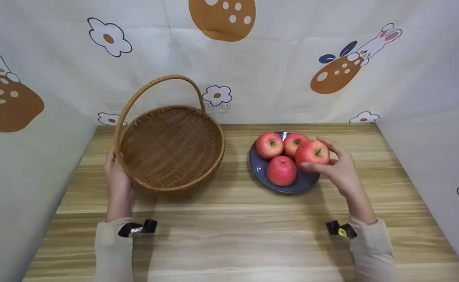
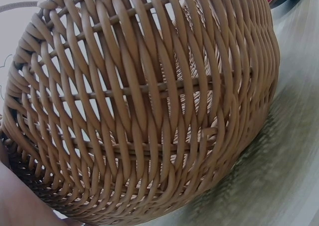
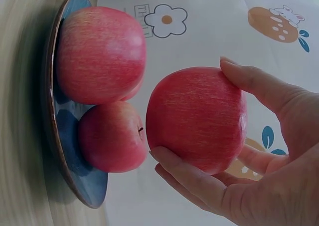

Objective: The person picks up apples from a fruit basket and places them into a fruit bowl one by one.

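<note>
My right hand (image 1: 341,170) grips a red apple (image 1: 311,154) between thumb and fingers. In the right wrist view that apple (image 3: 197,118) is held above the right side of the blue plate (image 3: 60,121). Three other red apples lie on this plate (image 1: 260,172), among them a front one (image 1: 281,171) turned with its stem out of sight. On the left, a brown wicker basket (image 1: 170,149) with a tall arched handle leans its mouth toward me, nothing inside. My left hand (image 1: 117,176) holds the basket's left side near the handle's foot, fingertips partly hidden. Its woven wall (image 2: 149,96) fills the left wrist view.
Both things stand on a wood-grain table (image 1: 229,235). A pale printed sheet (image 1: 268,78) with rabbits and flowers rises behind and at both sides. Each wrist wears a small black camera, such as the right one (image 1: 341,229).
</note>
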Demonstrator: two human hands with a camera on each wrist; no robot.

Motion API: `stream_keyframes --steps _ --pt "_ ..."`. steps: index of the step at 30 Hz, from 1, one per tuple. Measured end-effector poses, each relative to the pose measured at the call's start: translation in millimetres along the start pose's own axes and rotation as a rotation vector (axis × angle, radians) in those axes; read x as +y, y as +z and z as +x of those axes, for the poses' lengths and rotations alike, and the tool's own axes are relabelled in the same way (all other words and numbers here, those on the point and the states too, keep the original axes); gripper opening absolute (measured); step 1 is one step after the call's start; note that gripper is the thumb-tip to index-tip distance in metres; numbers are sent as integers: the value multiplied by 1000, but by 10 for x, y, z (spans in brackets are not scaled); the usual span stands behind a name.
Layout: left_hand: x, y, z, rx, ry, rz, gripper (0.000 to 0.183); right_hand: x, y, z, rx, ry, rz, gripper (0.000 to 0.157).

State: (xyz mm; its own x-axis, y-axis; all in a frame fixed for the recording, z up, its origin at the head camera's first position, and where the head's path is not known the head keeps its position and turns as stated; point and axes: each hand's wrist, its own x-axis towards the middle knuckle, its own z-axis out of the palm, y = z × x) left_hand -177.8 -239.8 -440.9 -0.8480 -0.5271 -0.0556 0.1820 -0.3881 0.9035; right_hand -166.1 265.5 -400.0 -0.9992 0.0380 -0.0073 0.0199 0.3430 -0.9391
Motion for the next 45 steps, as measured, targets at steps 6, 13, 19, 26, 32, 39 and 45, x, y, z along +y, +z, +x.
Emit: stream_keyframes --steps 6,13,19,26,32,39,45 --pt "-1 3 9 -8 6 11 44 48 -5 31 -14 20 -31 87" --pt "7 2 2 -12 19 36 44 93 -15 67 -24 48 -45 87" --pt "6 -2 2 -15 24 13 44 137 -27 95 -45 65 -32 89" --pt "9 -6 -5 -19 20 79 46 183 -26 108 -62 71 -19 89" --pt "19 -5 -2 -21 12 87 45 214 -16 119 -55 59 -31 87" --pt "16 -7 -5 -12 34 47 41 246 -9 129 -53 67 -60 87" --pt "12 -8 -7 -6 28 53 41 271 -7 140 -56 58 -87 84"
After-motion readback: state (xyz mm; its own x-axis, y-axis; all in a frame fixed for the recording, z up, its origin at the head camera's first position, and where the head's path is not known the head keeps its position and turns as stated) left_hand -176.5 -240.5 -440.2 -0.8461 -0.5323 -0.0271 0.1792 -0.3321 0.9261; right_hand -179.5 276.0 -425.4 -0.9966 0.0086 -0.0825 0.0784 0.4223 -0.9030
